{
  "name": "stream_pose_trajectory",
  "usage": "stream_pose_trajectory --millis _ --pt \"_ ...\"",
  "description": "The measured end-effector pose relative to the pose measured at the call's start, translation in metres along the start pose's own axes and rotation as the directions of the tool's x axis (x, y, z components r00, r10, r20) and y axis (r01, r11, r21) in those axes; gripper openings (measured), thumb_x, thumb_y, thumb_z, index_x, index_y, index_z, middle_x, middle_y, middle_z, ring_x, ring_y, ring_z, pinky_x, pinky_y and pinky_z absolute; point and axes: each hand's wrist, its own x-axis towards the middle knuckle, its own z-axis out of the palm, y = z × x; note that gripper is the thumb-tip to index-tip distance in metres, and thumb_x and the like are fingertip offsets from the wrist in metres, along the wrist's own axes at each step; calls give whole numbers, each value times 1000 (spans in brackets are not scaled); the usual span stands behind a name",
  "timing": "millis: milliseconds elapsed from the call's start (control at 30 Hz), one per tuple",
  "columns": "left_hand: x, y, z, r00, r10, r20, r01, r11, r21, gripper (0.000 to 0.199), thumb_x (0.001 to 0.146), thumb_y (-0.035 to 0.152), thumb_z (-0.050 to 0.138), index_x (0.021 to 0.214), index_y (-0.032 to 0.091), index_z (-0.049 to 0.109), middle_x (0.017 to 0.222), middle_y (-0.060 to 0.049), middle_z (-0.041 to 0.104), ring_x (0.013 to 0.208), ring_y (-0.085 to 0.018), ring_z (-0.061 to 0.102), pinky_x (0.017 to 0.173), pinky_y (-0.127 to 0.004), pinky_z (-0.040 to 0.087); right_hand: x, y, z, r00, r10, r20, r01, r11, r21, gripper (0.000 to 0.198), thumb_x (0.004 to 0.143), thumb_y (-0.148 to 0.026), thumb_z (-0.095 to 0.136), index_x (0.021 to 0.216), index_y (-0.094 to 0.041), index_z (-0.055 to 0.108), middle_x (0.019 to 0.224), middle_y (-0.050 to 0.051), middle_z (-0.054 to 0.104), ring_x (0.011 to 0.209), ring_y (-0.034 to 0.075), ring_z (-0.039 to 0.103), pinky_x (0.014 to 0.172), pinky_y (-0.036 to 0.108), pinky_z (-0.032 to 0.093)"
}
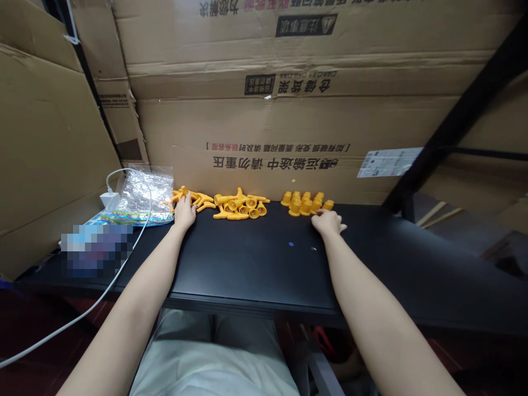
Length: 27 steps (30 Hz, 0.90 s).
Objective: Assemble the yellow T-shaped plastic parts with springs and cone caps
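My left hand (185,213) rests at the pile of small yellow branched plastic pieces (205,200) at the table's back left, fingers stretched out and apart. Right of that pile lies a heap of yellow funnel-ended pieces (241,204), some with their round mouths facing me. My right hand (329,222) is at the front right of a cluster of yellow cup-shaped pieces with flared rims (305,207), most standing rim down. Its fingers are curled at a yellow cup-shaped piece (329,204); the fingertips are partly hidden behind the hand.
A cardboard sheet (256,121) walls off the back of the black table (247,258). At left lie a clear plastic bag (150,190), a white charger (109,198) and its cable (119,269). A blue scrap (291,244) lies mid-table. A dark metal post (457,110) slants at right.
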Motion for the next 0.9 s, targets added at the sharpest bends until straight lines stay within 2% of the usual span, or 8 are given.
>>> stream_pose_trajectory --millis 167,333,433,500,600,700,800,900 --pt "0 0 0 999 -20 47 22 999 -38 58 90 24 45 146 12 32 147 -19 42 140 -25 35 113 -42 34 -7 -9 -2 995 -82 -59 82 997 4 28 75 -23 50 95 -21 71 109 13 61 106 31 49 92 56 34" --pt "-1 4 -2 986 -77 150 85 996 -42 58 92 29 42 148 20 27 151 -16 37 143 -27 28 112 -55 28 -17 -20 -6 986 -156 -52 155 988 -13 31 77 -22 47 97 -20 69 108 13 60 108 30 48 93 55 35" --pt "-1 5 -2 981 -91 171 95 995 -14 51 93 30 39 144 22 35 153 -15 35 144 -28 27 112 -60 26 -21 -24 -8 983 -178 -48 176 984 -29 32 77 -20 45 98 -19 68 108 13 60 109 30 48 93 54 35" --pt "-1 4 -1 989 -76 128 77 997 1 48 92 29 41 140 21 41 153 -15 34 142 -29 31 110 -58 30 -22 -26 -9 981 -186 -63 184 983 -24 30 76 -19 45 96 -18 67 106 14 60 109 30 48 92 54 35" --pt "1 1 1 997 9 72 -9 1000 4 46 90 24 43 135 17 47 151 -17 36 138 -27 37 111 -48 35 -25 -29 -12 982 -176 -71 174 984 -27 26 77 -17 44 91 -16 67 105 15 60 107 31 49 91 53 34" --pt "4 -2 4 989 107 104 -106 994 -13 41 90 17 38 125 13 58 145 -17 44 135 -24 41 114 -39 34 -28 -32 -16 986 -152 -72 149 988 -48 25 79 -17 44 91 -14 65 108 15 59 107 30 50 92 51 34" --pt "6 -3 8 982 118 149 -120 993 7 41 90 17 35 121 13 62 138 -16 52 135 -26 41 114 -45 32 -32 -36 -21 982 -153 -107 148 988 -51 25 81 -16 42 92 -14 64 109 16 58 108 30 49 91 50 33" --pt "5 -3 11 984 81 156 -89 995 47 44 91 22 39 131 12 54 146 -18 43 141 -31 32 112 -50 33 -35 -42 -25 966 -210 -150 207 978 -37 26 81 -15 40 93 -13 63 110 17 58 108 31 49 90 49 34"
